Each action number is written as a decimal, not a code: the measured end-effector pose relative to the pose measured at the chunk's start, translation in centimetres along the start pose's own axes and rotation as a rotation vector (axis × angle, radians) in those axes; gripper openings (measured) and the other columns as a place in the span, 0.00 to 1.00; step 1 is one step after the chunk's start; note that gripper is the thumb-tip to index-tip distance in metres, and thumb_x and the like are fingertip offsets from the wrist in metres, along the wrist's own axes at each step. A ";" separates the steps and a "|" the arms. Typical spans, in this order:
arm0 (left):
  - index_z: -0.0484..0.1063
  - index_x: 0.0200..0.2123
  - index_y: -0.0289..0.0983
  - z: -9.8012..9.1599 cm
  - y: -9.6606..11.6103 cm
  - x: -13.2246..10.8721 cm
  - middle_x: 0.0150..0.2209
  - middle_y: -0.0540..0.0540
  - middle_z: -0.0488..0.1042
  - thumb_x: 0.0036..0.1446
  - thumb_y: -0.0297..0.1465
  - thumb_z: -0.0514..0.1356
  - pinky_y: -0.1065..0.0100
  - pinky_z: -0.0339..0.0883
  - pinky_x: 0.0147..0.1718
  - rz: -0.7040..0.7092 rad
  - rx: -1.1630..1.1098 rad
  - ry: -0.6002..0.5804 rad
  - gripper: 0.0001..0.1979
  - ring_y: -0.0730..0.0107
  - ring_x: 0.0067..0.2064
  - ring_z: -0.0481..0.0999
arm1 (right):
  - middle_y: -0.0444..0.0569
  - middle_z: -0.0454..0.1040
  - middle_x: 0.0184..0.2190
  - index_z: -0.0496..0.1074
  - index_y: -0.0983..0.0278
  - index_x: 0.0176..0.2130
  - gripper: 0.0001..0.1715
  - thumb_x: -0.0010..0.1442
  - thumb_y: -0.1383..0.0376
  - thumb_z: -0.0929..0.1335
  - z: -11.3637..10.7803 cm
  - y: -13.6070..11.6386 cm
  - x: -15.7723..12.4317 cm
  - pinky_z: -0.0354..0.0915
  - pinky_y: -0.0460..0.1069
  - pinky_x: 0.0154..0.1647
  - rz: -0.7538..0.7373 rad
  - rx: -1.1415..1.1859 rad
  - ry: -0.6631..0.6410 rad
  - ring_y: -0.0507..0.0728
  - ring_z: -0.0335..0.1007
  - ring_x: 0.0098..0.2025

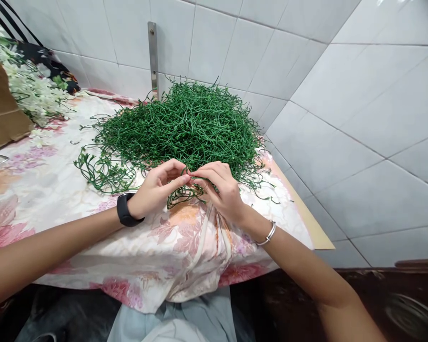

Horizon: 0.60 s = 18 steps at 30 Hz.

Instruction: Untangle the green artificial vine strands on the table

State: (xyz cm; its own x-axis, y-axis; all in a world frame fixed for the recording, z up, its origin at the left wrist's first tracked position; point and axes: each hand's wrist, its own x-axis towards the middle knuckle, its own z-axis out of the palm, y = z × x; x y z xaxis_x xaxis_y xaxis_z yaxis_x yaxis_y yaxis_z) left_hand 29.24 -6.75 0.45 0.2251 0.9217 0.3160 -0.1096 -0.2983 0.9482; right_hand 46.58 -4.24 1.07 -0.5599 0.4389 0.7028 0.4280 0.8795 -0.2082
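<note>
Both hands meet at the near edge of a large heap of thin green artificial flower stems (196, 123). My left hand (160, 185), with a black band on its wrist, pinches a green stem between thumb and fingertips. Touching it from the other side, my right hand (219, 187), with a silver bangle on the wrist, also has its fingers closed on the green stem. A few stems (181, 195) hang or lie just below the fingertips; which of them are held I cannot tell. Left of my left hand lies a smaller loose bunch of green stems (109, 173).
A floral cloth (67, 209) covers the table and bunches up at its front edge. White artificial flowers (35, 85) and a brown cardboard piece (3, 109) are at the left. A tiled wall (214, 42) with a metal strip (153, 57) stands behind; another wall closes the right.
</note>
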 end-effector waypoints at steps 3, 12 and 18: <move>0.62 0.34 0.34 0.0 0.1 0.0 0.27 0.50 0.70 0.54 0.28 0.56 0.72 0.65 0.34 -0.032 -0.025 -0.058 0.04 0.75 0.31 0.72 | 0.46 0.72 0.34 0.68 0.64 0.38 0.07 0.59 0.68 0.62 -0.1 0.0 0.0 0.54 0.52 0.45 0.035 -0.034 -0.038 0.52 0.65 0.39; 0.59 0.29 0.35 0.0 0.4 0.1 0.20 0.53 0.68 0.54 0.31 0.55 0.75 0.62 0.18 -0.142 -0.011 -0.081 0.06 0.78 0.20 0.67 | 0.46 0.73 0.33 0.69 0.64 0.38 0.08 0.58 0.66 0.63 0.3 0.2 -0.1 0.54 0.52 0.45 -0.011 -0.003 -0.082 0.52 0.65 0.36; 0.60 0.28 0.36 -0.2 -0.1 0.2 0.20 0.54 0.65 0.54 0.36 0.55 0.78 0.57 0.16 -0.155 0.048 -0.112 0.10 0.81 0.18 0.63 | 0.47 0.71 0.28 0.70 0.66 0.34 0.08 0.58 0.67 0.62 0.4 0.3 -0.1 0.56 0.51 0.41 -0.026 -0.030 -0.060 0.51 0.62 0.33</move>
State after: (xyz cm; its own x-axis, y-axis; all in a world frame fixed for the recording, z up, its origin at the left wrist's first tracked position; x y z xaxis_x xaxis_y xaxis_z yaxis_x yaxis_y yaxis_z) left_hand 29.06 -6.49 0.39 0.3426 0.9248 0.1655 -0.0199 -0.1689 0.9854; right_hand 46.47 -3.96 0.62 -0.6121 0.4269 0.6656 0.4336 0.8851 -0.1690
